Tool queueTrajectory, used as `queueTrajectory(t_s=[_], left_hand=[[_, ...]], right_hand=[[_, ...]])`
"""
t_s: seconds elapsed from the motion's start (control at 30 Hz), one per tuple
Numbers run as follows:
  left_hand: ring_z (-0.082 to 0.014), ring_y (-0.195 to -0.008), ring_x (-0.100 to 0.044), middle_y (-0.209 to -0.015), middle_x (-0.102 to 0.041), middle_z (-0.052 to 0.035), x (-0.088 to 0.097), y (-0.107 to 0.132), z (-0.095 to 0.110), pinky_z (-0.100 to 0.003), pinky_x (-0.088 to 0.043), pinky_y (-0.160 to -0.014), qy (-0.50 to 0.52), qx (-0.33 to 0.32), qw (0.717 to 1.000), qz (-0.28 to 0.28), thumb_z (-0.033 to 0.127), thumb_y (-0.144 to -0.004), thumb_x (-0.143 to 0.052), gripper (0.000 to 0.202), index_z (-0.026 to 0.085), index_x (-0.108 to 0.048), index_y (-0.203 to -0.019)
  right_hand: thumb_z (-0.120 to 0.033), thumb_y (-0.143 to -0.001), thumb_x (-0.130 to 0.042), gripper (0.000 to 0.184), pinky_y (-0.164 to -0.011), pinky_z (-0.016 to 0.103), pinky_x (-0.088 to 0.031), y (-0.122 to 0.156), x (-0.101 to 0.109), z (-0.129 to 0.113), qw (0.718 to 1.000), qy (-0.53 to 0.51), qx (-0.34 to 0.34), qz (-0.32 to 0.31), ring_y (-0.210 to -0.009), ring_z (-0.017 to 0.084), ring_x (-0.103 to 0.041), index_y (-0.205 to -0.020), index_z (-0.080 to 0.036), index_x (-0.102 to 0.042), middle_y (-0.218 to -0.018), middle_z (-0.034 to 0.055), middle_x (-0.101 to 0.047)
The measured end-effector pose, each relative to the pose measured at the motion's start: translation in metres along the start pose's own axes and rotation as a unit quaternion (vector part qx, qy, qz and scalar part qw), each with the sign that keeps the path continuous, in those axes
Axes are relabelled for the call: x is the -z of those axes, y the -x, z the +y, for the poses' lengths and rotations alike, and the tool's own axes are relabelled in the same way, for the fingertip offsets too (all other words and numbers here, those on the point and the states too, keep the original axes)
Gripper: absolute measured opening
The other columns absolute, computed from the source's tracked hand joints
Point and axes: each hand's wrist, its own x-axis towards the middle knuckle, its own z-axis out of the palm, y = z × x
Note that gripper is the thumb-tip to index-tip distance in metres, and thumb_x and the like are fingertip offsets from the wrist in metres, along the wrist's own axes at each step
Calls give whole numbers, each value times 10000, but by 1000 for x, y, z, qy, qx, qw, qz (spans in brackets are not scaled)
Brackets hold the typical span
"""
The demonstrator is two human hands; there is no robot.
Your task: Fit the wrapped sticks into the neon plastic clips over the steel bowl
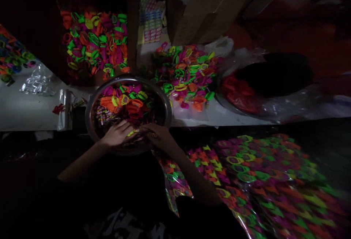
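Over the near side of a steel bowl (88, 112), my two hands almost meet at the fingertips. My left hand (119, 133) has its fingers closed on a small yellow plastic piece (132, 133) that looks like part of a toy watch. Bent inward, the fingers of my right hand (160, 136) are pressed together beside that piece; small printed bits show under them, too dark to name. Inside the bowl, orange, pink, green and yellow toy watches (124, 100) lie at the back. Small wrapped sticks (104, 116), perhaps candy, fill the left and front.
A heap of toy watches (189, 71) lies on the white table (30, 114) right of the bowl, another heap (95, 41) behind it. A red-filled basin (238, 93) stands farther right, below a cardboard box (200, 16). Clear packs of watches (263, 158) lie at lower right.
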Motion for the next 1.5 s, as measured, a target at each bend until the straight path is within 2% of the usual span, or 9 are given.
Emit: queueTrajectory(t_s=[0.17, 0.3, 0.37, 0.43, 0.5, 0.67, 0.93, 1.13, 1.5], left_hand=[[-212, -1027, -570, -1066, -627, -71, 9, -3, -5, -324, -499, -834, 63, 16, 997, -43, 501, -891, -449, 399, 192, -548, -1123], [-201, -1046, -585, -1175, -598, -77, 10, -5, -24, -337, -480, -877, 102, 132, 985, -33, 442, -931, -395, 400, 210, -466, -1250], [-206, -1029, -589, -1136, -617, -73, 1, -5, -36, -347, -471, -877, 93, 164, 981, -40, 392, -936, -405, 339, 197, -523, -1187], [-223, -1045, -571, -1080, -633, -79, -12, -6, -47, -366, -451, -901, 66, 159, 983, -60, 338, -920, -450, 277, 174, -580, -1101], [-246, -1085, -538, -1048, -632, -97, -26, -7, -54, -396, -417, -945, 29, 149, 985, -78, 290, -893, -498, 232, 154, -611, -1043], [-270, -1119, -487, -1057, -595, -114, -46, -13, -57, -445, -354, -1009, -22, 137, 986, -89, 282, -849, -557, 214, 151, -635, -999], [-215, -1026, -533, -1060, -592, -73, -27, -13, -35, -367, -427, -925, 93, 114, 989, -18, 386, -888, -487, 234, 179, -576, -951], [-180, -908, -605, -964, -621, -41, -22, -3, -27, -301, -475, -807, 146, 114, 983, -2, 436, -897, -473, 259, 201, -558, -963], [-192, -866, -644, -936, -668, -51, -23, 2, -21, -294, -484, -770, 103, 130, 986, 16, 485, -870, -508, 314, 195, -575, -973]], right_hand=[[-277, -878, -495, 231, -793, 329, -514, 1, 21, 0, 992, -35, -75, -94, -904, 202, -668, -1004, -208, -676, -980, 49, -718], [-393, -827, -563, 245, -639, 299, -532, 8, 59, 14, 979, -110, -107, -137, -747, 185, -670, -898, -203, -702, -915, 44, -718], [-455, -795, -578, 295, -610, 304, -524, 10, 76, 27, 982, -103, -138, 81, -649, 167, -636, -723, -185, -675, -767, 37, -692], [-477, -783, -575, 309, -662, 322, -521, 10, 87, 39, 926, -54, -157, 338, -685, 168, -620, -715, -184, -647, -751, 34, -662], [-475, -765, -587, 299, -703, 331, -513, 9, 89, 49, 877, -6, -164, 451, -751, 178, -614, -773, -181, -639, -805, 45, -654], [-450, -734, -603, 306, -658, 322, -509, 5, 60, 54, 944, -31, -201, 260, -702, 189, -623, -855, -170, -631, -760, 50, -666], [-377, -816, -591, 272, -725, 299, -497, -10, -8, 31, 991, -36, -124, 18, -783, 181, -648, -1030, -210, -602, -848, 15, -691], [-319, -888, -525, 206, -834, 302, -469, -16, -12, 20, 999, 9, -46, -6, -897, 168, -620, -1028, -223, -642, -961, 44, -656], [-282, -896, -509, 239, -810, 297, -483, -13, -12, 14, 997, 59, -42, -11, -873, 170, -634, -1089, -210, -631, -983, 58, -673]])
